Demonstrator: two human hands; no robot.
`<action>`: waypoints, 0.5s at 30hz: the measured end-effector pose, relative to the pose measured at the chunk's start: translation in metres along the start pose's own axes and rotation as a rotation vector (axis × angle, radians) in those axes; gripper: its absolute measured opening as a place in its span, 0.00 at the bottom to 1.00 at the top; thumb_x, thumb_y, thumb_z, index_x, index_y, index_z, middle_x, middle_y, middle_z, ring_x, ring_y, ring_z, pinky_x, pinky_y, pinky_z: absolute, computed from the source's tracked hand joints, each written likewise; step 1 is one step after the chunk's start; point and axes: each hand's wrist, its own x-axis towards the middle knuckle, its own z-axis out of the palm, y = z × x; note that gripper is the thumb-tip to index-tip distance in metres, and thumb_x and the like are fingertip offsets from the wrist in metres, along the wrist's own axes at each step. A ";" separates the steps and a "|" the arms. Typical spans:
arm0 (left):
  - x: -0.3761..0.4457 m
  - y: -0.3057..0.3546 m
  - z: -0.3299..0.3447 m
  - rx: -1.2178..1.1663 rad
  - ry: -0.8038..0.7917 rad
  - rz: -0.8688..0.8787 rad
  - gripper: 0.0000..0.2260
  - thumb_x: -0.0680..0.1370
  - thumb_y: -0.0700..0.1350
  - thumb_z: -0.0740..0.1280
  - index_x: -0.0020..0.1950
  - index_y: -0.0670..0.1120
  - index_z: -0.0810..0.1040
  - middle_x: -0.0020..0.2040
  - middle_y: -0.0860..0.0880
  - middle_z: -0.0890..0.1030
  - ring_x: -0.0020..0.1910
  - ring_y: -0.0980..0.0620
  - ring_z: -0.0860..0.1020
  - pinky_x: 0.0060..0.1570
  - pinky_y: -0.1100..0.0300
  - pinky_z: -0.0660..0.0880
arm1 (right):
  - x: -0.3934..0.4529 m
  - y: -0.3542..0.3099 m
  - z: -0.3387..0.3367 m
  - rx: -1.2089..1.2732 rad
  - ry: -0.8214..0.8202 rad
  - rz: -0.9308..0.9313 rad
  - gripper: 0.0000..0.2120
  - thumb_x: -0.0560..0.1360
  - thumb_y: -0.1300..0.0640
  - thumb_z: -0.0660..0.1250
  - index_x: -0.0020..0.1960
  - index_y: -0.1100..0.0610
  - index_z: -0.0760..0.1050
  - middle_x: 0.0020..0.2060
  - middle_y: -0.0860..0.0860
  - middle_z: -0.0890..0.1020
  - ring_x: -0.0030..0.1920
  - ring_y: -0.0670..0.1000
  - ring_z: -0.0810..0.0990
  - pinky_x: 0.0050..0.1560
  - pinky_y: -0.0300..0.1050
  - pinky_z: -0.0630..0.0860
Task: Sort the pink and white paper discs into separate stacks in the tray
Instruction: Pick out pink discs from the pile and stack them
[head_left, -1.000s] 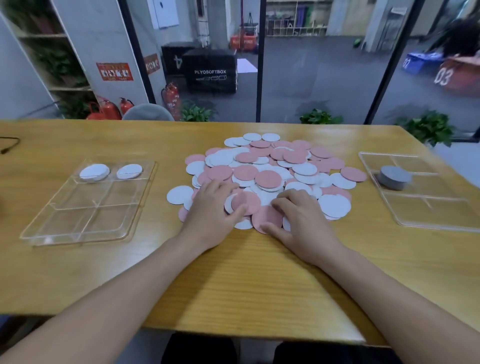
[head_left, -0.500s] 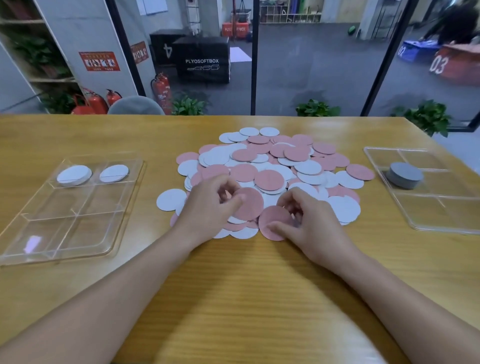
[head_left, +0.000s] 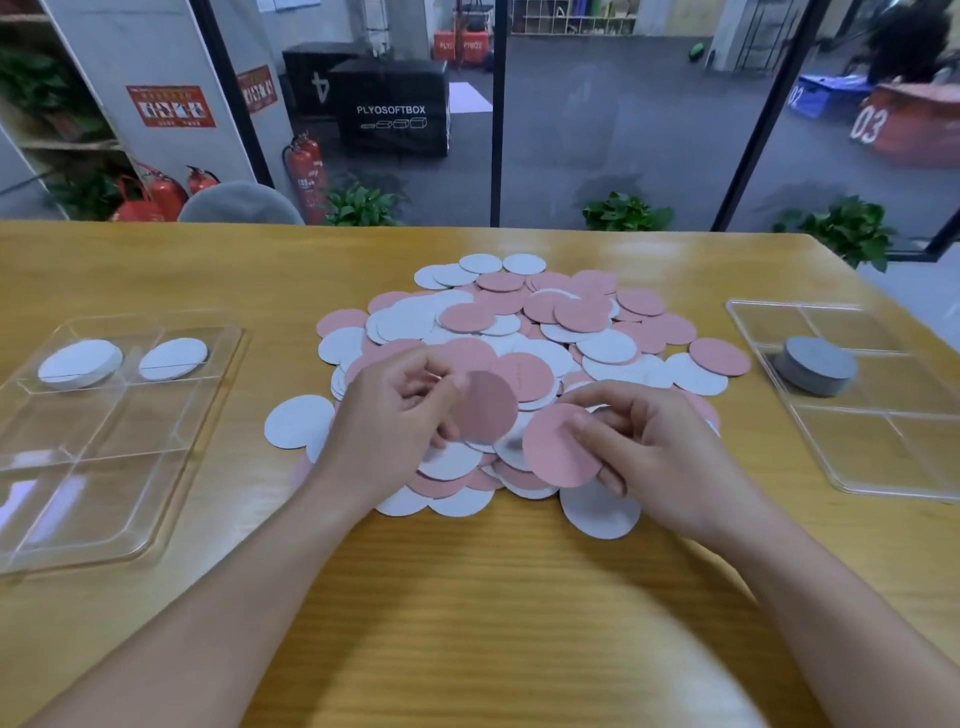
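A loose heap of pink and white paper discs (head_left: 524, 332) covers the middle of the wooden table. Over its near edge, my left hand (head_left: 387, 421) pinches a pink disc (head_left: 488, 408) lifted off the heap. My right hand (head_left: 649, 449) pinches a second pink disc (head_left: 558, 447) between thumb and fingers, tilted toward me. A clear divided tray (head_left: 119, 467) lies at the left with two white disc stacks (head_left: 80, 364) (head_left: 174, 358) in its far compartments.
A second clear divided tray (head_left: 883, 431) lies at the right, holding a grey stack of discs (head_left: 815, 366). A single white disc (head_left: 600, 509) lies on bare wood below my right hand. Beyond the table's far edge are plants and a glass wall.
Both hands, flat on the heap a second ago, have curled, each picked up a pink disc, and raised it off the pile. The view has shifted slightly downward.
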 end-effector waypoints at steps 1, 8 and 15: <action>-0.001 0.002 -0.001 -0.062 -0.020 -0.013 0.12 0.88 0.46 0.69 0.48 0.42 0.83 0.39 0.47 0.87 0.40 0.48 0.87 0.44 0.52 0.84 | -0.001 0.000 -0.002 0.002 0.001 0.010 0.06 0.87 0.54 0.69 0.56 0.49 0.84 0.30 0.60 0.78 0.31 0.52 0.71 0.38 0.50 0.68; -0.006 0.007 0.007 -0.121 -0.130 -0.057 0.04 0.81 0.36 0.76 0.51 0.45 0.86 0.49 0.48 0.89 0.47 0.46 0.87 0.50 0.57 0.82 | -0.002 -0.004 -0.018 0.083 0.040 0.045 0.06 0.84 0.56 0.74 0.49 0.55 0.85 0.37 0.56 0.82 0.33 0.52 0.74 0.36 0.45 0.70; -0.004 0.005 0.003 -0.024 -0.088 -0.048 0.11 0.79 0.39 0.79 0.58 0.51 0.87 0.49 0.50 0.89 0.48 0.50 0.88 0.51 0.57 0.84 | -0.004 -0.010 -0.018 0.115 0.075 0.038 0.06 0.82 0.54 0.75 0.49 0.53 0.90 0.33 0.66 0.71 0.35 0.56 0.68 0.35 0.47 0.64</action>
